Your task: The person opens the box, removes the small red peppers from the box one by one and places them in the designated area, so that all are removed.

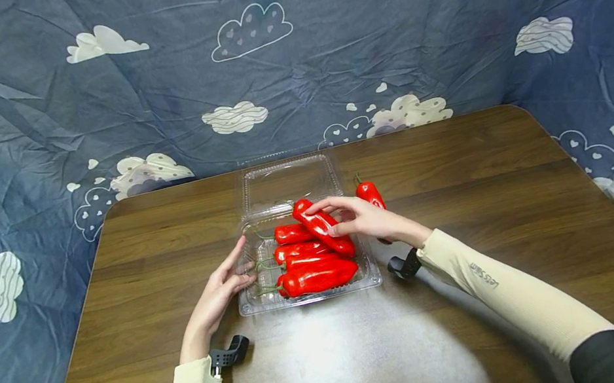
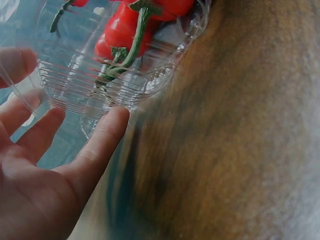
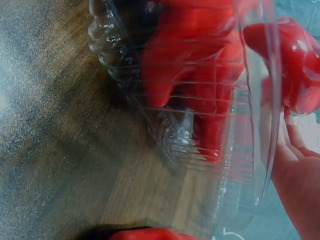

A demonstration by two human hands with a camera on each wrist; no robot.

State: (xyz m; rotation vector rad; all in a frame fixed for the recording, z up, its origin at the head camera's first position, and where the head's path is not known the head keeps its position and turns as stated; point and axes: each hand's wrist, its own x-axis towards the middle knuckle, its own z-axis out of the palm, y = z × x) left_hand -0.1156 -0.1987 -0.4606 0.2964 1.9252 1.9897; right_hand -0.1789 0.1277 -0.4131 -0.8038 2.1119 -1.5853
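Observation:
A clear plastic clamshell box (image 1: 311, 300) stands on the table with its lid (image 1: 291, 184) folded back. Several red peppers (image 1: 320, 277) lie in it side by side, green stems to the left. Between thumb and fingers my right hand (image 1: 361, 216) holds another red pepper (image 1: 321, 226), slanted above the ones in the box; the right wrist view shows this held pepper (image 3: 300, 65) above the box's rim. My left hand (image 1: 218, 297) rests against the box's left side, fingers spread; in the left wrist view its fingertips (image 2: 117, 117) touch the ribbed plastic wall.
One more red pepper (image 1: 369, 194) lies on the wooden table (image 1: 459, 175) just right of the box, partly hidden behind my right hand. A blue cloth with clouds (image 1: 172, 86) hangs behind the table's far edge. Both wrists wear dark straps (image 1: 230, 352).

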